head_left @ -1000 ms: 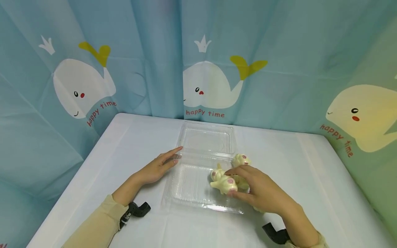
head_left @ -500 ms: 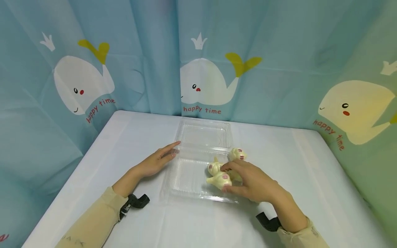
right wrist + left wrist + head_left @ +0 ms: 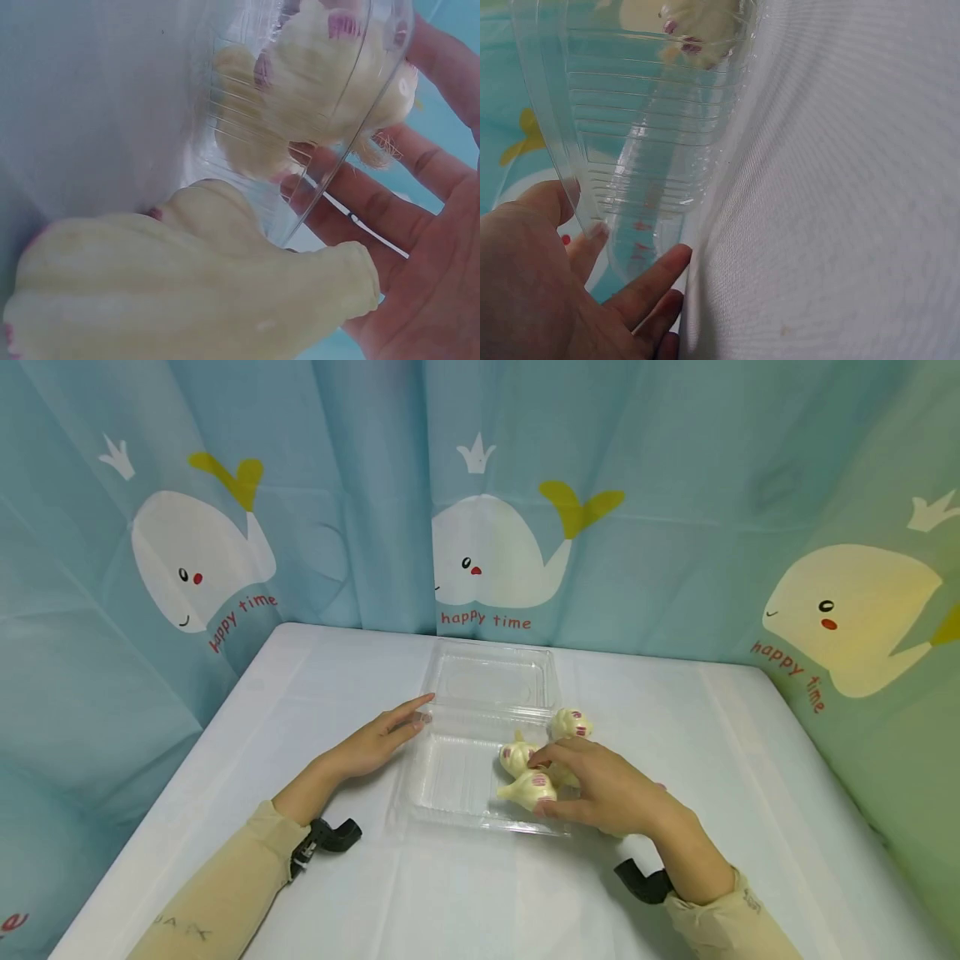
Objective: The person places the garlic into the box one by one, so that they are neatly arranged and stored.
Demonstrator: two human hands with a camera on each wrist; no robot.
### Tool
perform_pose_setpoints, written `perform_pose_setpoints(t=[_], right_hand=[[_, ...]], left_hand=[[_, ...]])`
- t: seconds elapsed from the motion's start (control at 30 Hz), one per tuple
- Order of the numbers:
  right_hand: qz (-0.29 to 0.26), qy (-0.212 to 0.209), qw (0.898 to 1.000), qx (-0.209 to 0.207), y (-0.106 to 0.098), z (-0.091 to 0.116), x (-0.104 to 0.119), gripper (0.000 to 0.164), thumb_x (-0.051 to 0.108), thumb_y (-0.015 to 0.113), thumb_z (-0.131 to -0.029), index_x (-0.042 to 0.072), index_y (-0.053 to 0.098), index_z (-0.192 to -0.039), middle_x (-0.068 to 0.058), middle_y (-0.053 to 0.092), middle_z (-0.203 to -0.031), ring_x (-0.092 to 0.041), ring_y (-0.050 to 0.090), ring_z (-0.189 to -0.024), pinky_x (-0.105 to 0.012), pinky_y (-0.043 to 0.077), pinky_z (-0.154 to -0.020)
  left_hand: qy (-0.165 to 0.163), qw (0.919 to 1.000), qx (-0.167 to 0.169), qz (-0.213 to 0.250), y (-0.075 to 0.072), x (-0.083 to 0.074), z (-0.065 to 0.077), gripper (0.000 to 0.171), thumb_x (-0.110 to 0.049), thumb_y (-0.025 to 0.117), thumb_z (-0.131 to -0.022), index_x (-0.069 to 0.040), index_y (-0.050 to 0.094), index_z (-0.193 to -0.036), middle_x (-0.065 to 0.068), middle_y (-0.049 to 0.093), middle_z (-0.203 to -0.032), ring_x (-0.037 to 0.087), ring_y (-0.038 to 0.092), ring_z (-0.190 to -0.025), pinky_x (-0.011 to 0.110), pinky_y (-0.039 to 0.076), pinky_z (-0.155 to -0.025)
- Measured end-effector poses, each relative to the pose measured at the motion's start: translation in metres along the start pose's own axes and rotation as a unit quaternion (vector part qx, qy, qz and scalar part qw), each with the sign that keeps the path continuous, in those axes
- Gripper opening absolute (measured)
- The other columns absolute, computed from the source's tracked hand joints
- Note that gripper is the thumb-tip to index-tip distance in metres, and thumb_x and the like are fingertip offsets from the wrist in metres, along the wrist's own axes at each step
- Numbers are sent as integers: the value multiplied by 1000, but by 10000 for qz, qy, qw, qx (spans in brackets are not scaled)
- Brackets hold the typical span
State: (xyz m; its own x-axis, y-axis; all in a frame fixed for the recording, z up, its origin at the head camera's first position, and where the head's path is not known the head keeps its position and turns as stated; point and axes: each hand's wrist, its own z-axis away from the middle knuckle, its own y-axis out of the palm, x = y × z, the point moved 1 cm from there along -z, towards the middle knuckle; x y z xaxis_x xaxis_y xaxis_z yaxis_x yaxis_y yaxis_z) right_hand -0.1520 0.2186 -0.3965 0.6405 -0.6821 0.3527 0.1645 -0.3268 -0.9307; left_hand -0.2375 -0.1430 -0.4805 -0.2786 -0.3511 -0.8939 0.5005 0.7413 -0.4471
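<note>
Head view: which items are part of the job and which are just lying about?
In hand: clear clamshell box, garlic bulbs, left hand at the box edge, right hand on a bulb.
Lying about: whale curtain, white tablecloth.

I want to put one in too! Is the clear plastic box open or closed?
Open. The clear plastic clamshell box lies with its lid flat back on the table, and pale garlic-shaped toys sit in its tray.

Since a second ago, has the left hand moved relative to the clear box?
No. The left hand lies flat on the table, fingertips at the left edge of the clear box near its hinge, as before. Only the camera shifted.
</note>
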Motion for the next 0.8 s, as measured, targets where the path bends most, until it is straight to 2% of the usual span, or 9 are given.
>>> perform_pose_setpoints(t=[0.37, 0.8], right_hand=[[102, -132, 9998, 145, 5, -5, -1, 43, 43, 83, -87, 23, 72, -123, 9, 69, -119, -16, 64, -113, -42, 54, -97], [474, -227, 9986, 40, 11, -4, 1, 43, 39, 84, -86, 19, 75, -123, 7, 69, -117, -16, 63, -113, -43, 52, -100]], left_hand=[[60, 9999, 37, 141, -2, -1, -2, 58, -36, 42, -113, -23, 23, -167, 10, 26, -171, 32, 37, -154, 57, 25, -126], [109, 9998, 70, 147, 1, 1, 0, 59, -37, 42, -113, -22, 23, -167, 9, 25, -172, 31, 37, -154, 57, 26, -126]])
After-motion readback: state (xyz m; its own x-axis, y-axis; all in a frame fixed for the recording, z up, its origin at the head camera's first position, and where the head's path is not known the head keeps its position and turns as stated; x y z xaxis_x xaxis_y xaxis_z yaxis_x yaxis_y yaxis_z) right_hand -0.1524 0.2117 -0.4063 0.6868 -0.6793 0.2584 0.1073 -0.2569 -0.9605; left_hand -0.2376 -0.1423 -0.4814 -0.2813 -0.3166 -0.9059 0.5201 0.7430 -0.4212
